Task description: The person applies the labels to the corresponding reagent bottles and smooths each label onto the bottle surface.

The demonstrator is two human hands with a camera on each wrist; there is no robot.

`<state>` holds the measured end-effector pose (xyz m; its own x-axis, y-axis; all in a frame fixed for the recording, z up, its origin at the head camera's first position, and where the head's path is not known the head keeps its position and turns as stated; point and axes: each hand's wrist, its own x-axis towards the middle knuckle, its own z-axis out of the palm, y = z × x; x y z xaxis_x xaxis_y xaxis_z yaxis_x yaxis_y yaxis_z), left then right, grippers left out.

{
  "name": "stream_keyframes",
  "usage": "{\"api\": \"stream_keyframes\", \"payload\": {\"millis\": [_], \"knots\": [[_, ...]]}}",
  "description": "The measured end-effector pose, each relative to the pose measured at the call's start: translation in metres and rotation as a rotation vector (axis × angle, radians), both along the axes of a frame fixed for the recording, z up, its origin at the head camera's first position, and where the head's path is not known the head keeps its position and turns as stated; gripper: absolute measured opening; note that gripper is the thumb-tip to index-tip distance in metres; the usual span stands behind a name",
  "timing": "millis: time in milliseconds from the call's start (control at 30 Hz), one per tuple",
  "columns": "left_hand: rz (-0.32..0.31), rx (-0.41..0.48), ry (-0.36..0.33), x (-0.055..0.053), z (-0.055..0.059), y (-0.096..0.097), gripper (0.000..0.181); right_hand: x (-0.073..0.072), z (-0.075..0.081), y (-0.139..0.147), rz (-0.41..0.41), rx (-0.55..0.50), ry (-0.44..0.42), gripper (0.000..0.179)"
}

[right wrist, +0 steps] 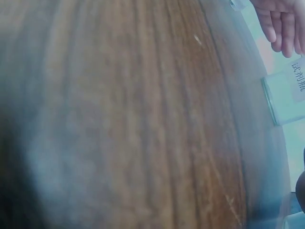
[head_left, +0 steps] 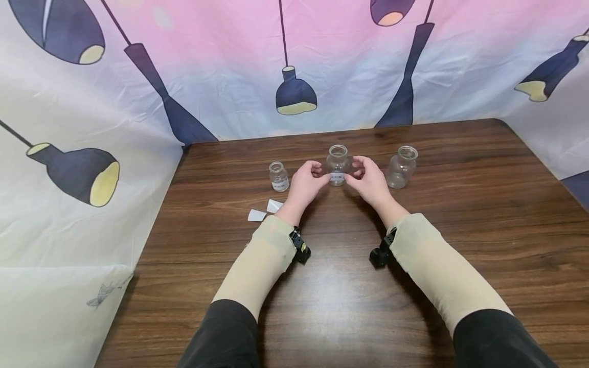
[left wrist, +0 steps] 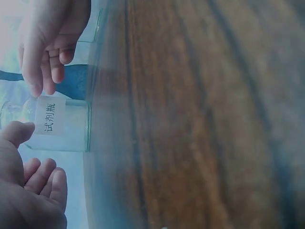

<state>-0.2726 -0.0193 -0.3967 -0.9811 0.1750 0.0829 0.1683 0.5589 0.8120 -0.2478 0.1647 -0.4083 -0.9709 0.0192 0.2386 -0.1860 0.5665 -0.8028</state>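
A clear glass jar (head_left: 338,158) stands upright at the back middle of the table. Across its front lies a white label (left wrist: 50,117) with printed characters. My left hand (head_left: 304,185) is on the jar's left side, its thumb pressing the label's left end. From the right, the thumb of my right hand (head_left: 371,183) touches the label's other end. The remaining fingers of both hands are loosely bent beside the jar, apart from the glass. In the right wrist view, only part of the jar (right wrist: 281,102) shows, with the left hand (right wrist: 282,24) above it.
To the left stands a smaller glass jar (head_left: 277,171) with a similar label. Another clear jar (head_left: 402,168), with no label visible, is just right of the right hand. Two white slips of paper (head_left: 256,215) lie by the left wrist. A printed curtain (head_left: 239,97) hangs behind the wooden table (head_left: 331,301).
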Motion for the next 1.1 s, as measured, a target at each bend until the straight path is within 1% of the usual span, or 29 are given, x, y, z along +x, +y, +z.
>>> {"api": "stream_keyframes", "payload": {"millis": [133, 200, 300, 367, 467, 567, 767, 900, 1100], "knots": [[-0.014, 0.015, -0.033, -0.0021, 0.0013, 0.0011, 0.064, -0.0016, 0.0013, -0.0006, 0.037, 0.035, -0.02, 0.069], [-0.035, 0.024, -0.04, -0.0028, 0.0016, 0.0017, 0.072, -0.0027, 0.001, -0.001, 0.052, 0.047, -0.022, 0.073], [-0.075, 0.032, -0.036, -0.003, 0.0018, 0.0028, 0.079, -0.0038, 0.0009, -0.0018, 0.075, 0.053, -0.021, 0.077], [-0.101, 0.037, -0.022, -0.0025, 0.002, 0.0039, 0.081, -0.0043, 0.0009, -0.0023, 0.089, 0.047, -0.013, 0.077], [-0.118, 0.034, 0.001, -0.002, 0.0019, 0.0054, 0.078, -0.0046, 0.0007, -0.0025, 0.105, 0.036, -0.003, 0.075], [-0.131, 0.013, 0.016, -0.0021, 0.0014, 0.0064, 0.071, -0.0045, 0.0006, -0.0024, 0.109, 0.036, -0.005, 0.07], [-0.115, -0.001, 0.004, -0.001, 0.0008, 0.0052, 0.056, -0.0037, 0.0005, -0.0026, 0.106, 0.036, -0.038, 0.062], [-0.101, 0.002, -0.003, -0.0016, 0.0004, 0.0031, 0.051, -0.005, 0.0022, -0.0017, 0.1, 0.067, -0.052, 0.059], [-0.107, -0.013, -0.006, -0.0014, 0.0024, 0.0007, 0.047, -0.0075, 0.0076, 0.0043, 0.11, 0.15, -0.048, 0.055]]}}
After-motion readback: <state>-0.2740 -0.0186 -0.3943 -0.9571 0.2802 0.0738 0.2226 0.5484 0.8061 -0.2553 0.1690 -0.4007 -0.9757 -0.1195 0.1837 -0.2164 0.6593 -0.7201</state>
